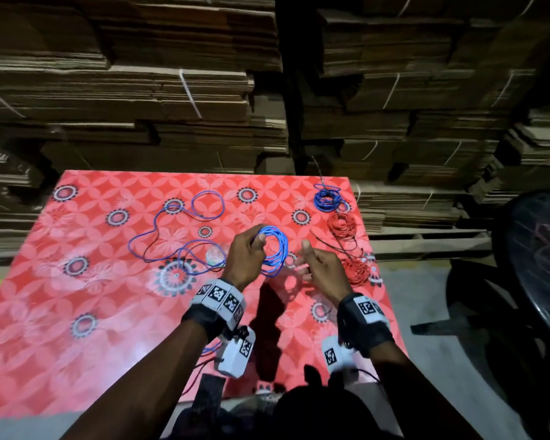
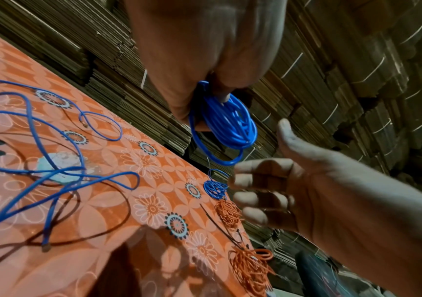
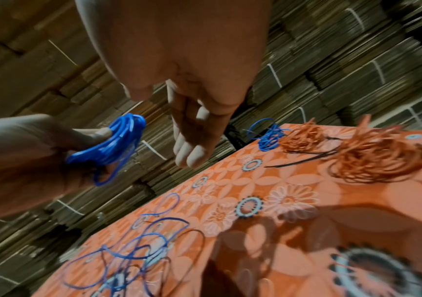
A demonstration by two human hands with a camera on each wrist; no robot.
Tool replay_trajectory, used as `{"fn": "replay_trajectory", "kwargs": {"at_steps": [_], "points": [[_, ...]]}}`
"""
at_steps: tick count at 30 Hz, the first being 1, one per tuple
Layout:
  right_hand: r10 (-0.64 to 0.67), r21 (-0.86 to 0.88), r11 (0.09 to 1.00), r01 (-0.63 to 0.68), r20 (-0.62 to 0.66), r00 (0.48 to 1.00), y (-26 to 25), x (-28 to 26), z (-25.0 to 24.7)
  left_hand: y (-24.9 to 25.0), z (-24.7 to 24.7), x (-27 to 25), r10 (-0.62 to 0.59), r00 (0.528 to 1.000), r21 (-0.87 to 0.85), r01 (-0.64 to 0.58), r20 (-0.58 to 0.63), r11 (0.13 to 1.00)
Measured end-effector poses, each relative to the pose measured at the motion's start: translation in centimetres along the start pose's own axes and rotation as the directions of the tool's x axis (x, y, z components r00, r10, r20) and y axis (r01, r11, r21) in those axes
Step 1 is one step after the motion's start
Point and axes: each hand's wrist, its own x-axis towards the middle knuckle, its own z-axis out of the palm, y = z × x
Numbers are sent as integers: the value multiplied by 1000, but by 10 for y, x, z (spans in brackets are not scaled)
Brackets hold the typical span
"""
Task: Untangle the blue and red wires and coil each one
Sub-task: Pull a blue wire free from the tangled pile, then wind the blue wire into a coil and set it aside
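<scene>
Coil of bright blue insulated wire [image 1: 275, 250], several turns, was held clear of the tabletop by the left hand [image 1: 245, 255], thumb and fingers pinched on its near side. Uncoiled remainder of the same blue wire [image 1: 175, 236] trailed from below those fingers and lay in slack, crossing loops on the red floral-patterned table cover [image 1: 77, 312], out past the left hand's knuckles. Right hand [image 1: 321, 268] stood just beside the held coil, apart from it, fingers loosely curled, thumb raised, holding nothing. Beyond the right fingertips lay one small finished blue wire bundle [image 1: 327, 198] and, nearer, two orange-red wire bundles [image 1: 342, 227] with a thin dark lead among them; one red bundle lay close beside the right hand's knuckles. Stacked flattened brown cardboard [image 1: 140, 90] filled the background. Judged risks: the pinch covered only one side of the coil, so its turns could spring open or slip if the thumb eased while the right hand reached for more wire; the slack loops crossed one another and could pull into a knot if drawn quickly; the trailing wire could snag the finished bundles near the table edge and drag them off.
</scene>
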Motion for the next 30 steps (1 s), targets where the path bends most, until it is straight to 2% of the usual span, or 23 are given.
{"fn": "replay_trajectory", "kwargs": {"at_steps": [3,9,15,21,25,30], "points": [[-22,-118,993,13,-75,997,27,4,-25,-5,18,0,-11,1000,6,11,9,1000],[-20,-221,975,-20,-174,984,60,12,-63,-1,45,-5,-21,999,39,20,36,999],[44,-365,919,-146,-274,961,72,34,-95,-6,56,-8,-105,993,112,100,46,989],[63,-466,858,-218,-326,943,85,74,-119,-2,61,-8,-67,996,124,60,57,991],[85,-448,857,-254,-364,928,84,96,-125,-10,65,3,-96,993,152,85,65,985],[131,-242,932,-271,-470,873,78,119,-129,-24,69,17,-113,993,149,105,46,983]]}}
